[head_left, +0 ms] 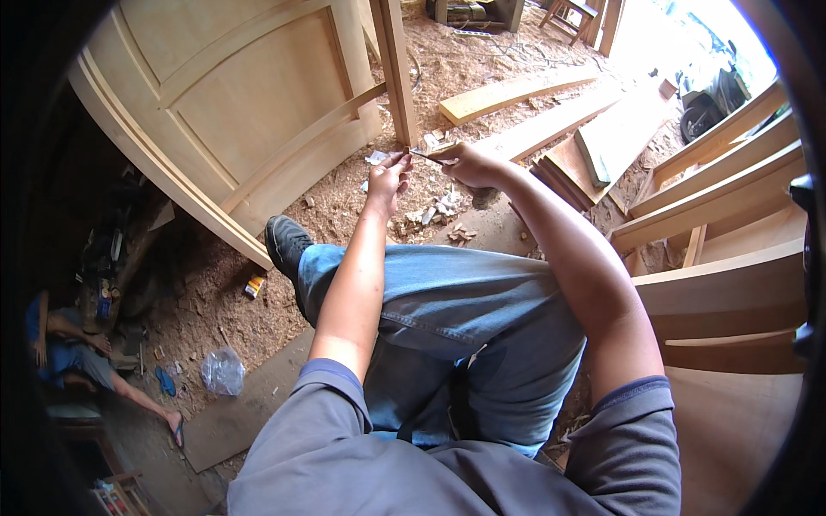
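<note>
My right hand (pixel 471 165) is closed around a slim, dark tool with a narrow metal blade (pixel 427 157), which points left. Its exact kind is too small to tell. Close to the blade's tip, my left hand (pixel 389 179) has its fingers drawn together; whatever they pinch, if anything, is too small to make out. Both hands are out beyond my raised knee, by the lower end of a narrow wooden post (pixel 396 77). Left of the post stands a pale panelled wooden door (pixel 267 86) with curved rails.
Shavings cover the floor (pixel 331 202). Boards (pixel 516 93) lie ahead, and wooden frames (pixel 714 193) stand at right. A motorbike (pixel 710 99) is at far right. A plastic bag (pixel 223 371) and a small yellow box (pixel 254 286) lie left. Another person (pixel 77 353) sits at far left.
</note>
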Available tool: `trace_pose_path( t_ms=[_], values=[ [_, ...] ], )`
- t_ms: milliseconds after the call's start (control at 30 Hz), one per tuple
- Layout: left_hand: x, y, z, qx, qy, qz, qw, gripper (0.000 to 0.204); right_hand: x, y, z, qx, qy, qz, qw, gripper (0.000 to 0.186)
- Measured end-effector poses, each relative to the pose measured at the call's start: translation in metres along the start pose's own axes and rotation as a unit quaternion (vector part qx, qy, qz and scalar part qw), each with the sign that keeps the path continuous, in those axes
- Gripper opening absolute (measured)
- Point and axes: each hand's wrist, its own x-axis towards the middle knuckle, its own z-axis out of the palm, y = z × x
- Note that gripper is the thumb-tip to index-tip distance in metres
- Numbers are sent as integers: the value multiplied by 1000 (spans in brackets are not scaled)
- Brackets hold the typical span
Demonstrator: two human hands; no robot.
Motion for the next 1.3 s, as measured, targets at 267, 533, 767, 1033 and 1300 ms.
trace_pose_path(
  t_ms=[267,533,767,1033,1300],
  values=[
    [-5,8,-3,-23,-24,-49,998,13,-3,-14,6,-42,5,52,998,40],
    [-19,7,2,72,-93,-87,989,16,-13,7,-42,135,216,264,930,39],
    [-8,-1,-4,32,-16,-33,999,13,-2,6,-9,-9,31,63,998,43],
    [-4,1,-14,40,-39,-40,998,21,-1,-11,6,-20,8,-41,999,42],
    [-22,4,8,133,-177,-18,975,13,11,2,-36,268,374,205,864,43]
  ],
)
